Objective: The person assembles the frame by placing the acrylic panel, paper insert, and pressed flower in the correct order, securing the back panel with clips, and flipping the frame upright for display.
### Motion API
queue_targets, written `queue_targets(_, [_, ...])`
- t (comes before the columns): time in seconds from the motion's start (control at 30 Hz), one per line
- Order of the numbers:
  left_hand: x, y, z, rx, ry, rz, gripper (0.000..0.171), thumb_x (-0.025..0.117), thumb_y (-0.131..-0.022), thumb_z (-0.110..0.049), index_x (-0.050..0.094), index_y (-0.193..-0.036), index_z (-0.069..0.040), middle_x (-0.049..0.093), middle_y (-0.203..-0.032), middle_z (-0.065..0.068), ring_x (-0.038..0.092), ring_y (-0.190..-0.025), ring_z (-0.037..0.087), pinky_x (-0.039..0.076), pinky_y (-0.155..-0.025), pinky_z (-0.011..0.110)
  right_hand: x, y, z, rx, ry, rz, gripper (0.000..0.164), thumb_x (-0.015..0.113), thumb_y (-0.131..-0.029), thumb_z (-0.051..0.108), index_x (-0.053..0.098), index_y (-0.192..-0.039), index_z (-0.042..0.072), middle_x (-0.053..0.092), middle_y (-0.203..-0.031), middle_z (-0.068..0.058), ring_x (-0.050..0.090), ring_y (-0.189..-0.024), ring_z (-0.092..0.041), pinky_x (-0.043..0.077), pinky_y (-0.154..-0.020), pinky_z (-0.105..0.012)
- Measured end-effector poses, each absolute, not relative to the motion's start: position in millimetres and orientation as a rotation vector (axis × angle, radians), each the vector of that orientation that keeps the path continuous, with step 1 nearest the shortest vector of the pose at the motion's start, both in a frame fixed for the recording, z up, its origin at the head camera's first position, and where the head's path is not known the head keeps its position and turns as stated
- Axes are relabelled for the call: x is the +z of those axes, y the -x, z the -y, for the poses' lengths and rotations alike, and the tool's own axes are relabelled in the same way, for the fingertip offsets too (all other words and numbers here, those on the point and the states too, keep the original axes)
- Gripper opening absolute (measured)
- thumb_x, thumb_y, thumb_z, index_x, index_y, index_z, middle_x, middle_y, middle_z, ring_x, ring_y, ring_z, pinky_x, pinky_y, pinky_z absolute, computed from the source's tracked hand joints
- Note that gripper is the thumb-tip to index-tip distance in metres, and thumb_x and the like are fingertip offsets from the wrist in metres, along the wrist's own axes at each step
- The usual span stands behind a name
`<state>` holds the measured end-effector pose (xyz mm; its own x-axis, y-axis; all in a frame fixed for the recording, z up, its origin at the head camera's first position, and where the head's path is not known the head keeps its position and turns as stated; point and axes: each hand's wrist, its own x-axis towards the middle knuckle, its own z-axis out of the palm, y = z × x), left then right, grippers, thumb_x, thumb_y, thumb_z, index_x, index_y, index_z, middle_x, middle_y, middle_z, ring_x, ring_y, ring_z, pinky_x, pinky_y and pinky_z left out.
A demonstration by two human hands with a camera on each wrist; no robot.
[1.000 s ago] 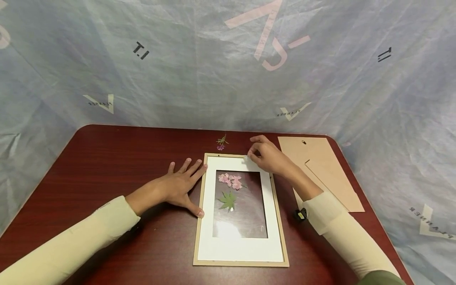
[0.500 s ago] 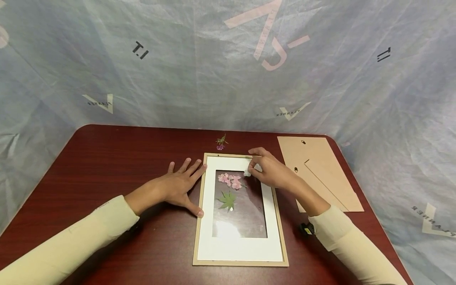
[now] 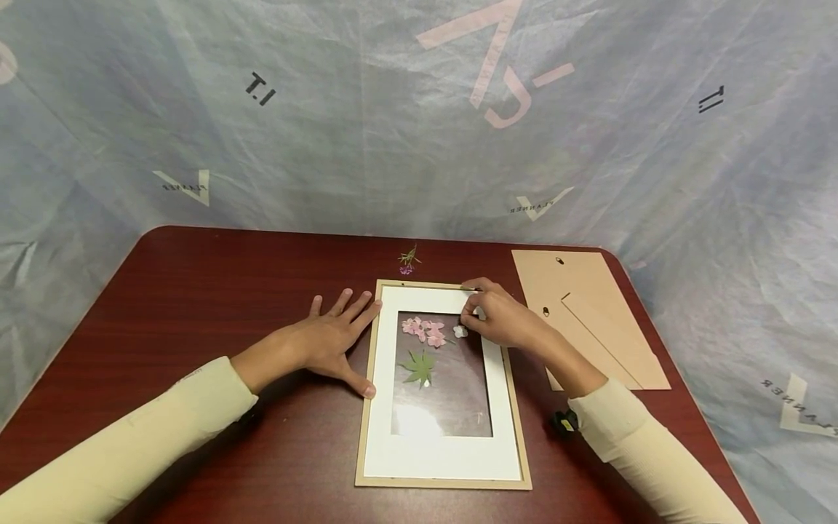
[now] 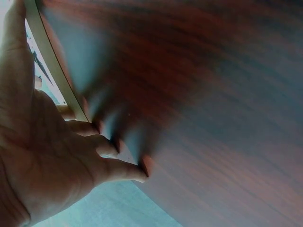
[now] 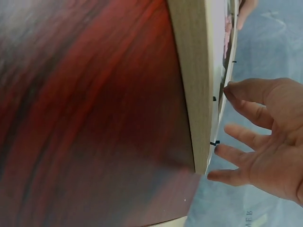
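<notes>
A light wooden picture frame (image 3: 445, 483) lies on the table with a white mat (image 3: 439, 460) round a clear pane (image 3: 452, 400). My left hand (image 3: 327, 340) is spread flat, its thumb and a fingertip at the frame's left edge. My right hand (image 3: 503, 317) reaches over the upper right corner and pinches a small white flower (image 3: 460, 331) low over the pane. Pink flowers (image 3: 423, 331) lie on the pane to its left, with a green leaf (image 3: 418, 367) below them. In the right wrist view, thumb and forefinger meet beyond the frame's edge; the white flower is hidden there.
A purple flower sprig (image 3: 407, 262) lies on the table behind the frame. To the right is a tan backing board (image 3: 589, 313) with small black hangers. A grey printed sheet (image 3: 366, 131) rises behind the table.
My right hand has carried the white flower from the frame's top edge down into the mat's opening, near its upper right corner. The left hand has stayed in place.
</notes>
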<state>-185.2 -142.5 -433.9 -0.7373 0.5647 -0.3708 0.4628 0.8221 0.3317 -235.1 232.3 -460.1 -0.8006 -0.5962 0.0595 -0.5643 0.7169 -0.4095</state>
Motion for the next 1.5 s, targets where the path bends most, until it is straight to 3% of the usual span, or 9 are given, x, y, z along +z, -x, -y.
queue_targets(0.2, [-436.7,185.8,141.3,0.3,-0.766,-2.554,0.159,0.088,-0.072,-0.089,0.001,-0.184,-0.017,-0.002,-0.192,0.019,-0.005,-0.177,0.051,0.003,-0.131,0.088,-457.5,228.5,-231.5,-0.621,1.029,-2.921,0.018,0.076,-0.109,0.022,0.083,-0.092,0.019,0.069,-0.148,-0.018,0.069,-0.131,-0.042,0.058,-0.095,-0.06])
queue_targets(0.4, [-436.8,186.0,141.6,0.296,-0.766,-2.552,0.159,0.087,-0.072,-0.089,0.0,-0.184,-0.017,-0.003,-0.192,0.019,-0.005,-0.177,0.05,0.003,-0.131,0.088,-425.9,205.6,-219.7,-0.623,1.074,-2.886,0.01,0.082,-0.097,0.011,0.085,-0.09,0.016,0.07,-0.145,-0.025,0.068,-0.134,-0.053,0.053,-0.103,-0.08])
queue_targets(0.63, [-432.4,186.9,142.7,0.292,-0.771,-2.554,0.158,0.086,-0.073,-0.09,-0.001,-0.184,-0.017,-0.004,-0.192,0.019,-0.007,-0.177,0.051,0.001,-0.131,0.088,-423.8,204.7,-216.4,-0.556,1.02,-2.871,0.01,0.081,-0.1,0.012,0.088,-0.094,0.016,0.068,-0.15,-0.025,0.06,-0.144,-0.057,0.045,-0.111,-0.085])
queue_targets(1.03, [-434.3,186.1,140.7,0.291,-0.746,-2.534,0.159,0.088,-0.074,-0.087,-0.002,-0.184,-0.016,-0.006,-0.192,0.018,-0.007,-0.177,0.05,0.001,-0.132,0.087,-416.0,227.9,-209.7,-0.614,1.027,-2.879,0.008,0.08,-0.101,0.01,0.087,-0.096,0.011,0.069,-0.15,-0.027,0.065,-0.138,-0.056,0.047,-0.107,-0.082])
queue_targets(1.27, [-434.1,189.6,138.4,0.284,-0.74,-2.523,0.159,0.089,-0.074,-0.086,-0.003,-0.183,-0.016,-0.007,-0.192,0.017,-0.009,-0.177,0.05,-0.001,-0.132,0.088,-414.2,268.8,-201.2,-0.629,1.005,-2.884,0.015,0.075,-0.108,0.01,0.086,-0.115,0.002,0.071,-0.148,-0.028,0.067,-0.139,-0.047,0.054,-0.114,-0.07])
queue_targets(1.5, [-435.5,189.0,144.0,0.304,-0.729,-2.518,0.159,0.089,-0.074,-0.086,-0.003,-0.184,-0.017,-0.007,-0.192,0.017,-0.01,-0.176,0.05,-0.003,-0.132,0.087,-419.6,308.6,-175.5,-0.577,0.956,-2.858,0.032,0.063,-0.114,0.009,0.076,-0.142,0.001,0.072,-0.148,-0.022,0.064,-0.145,-0.042,0.052,-0.123,-0.057])
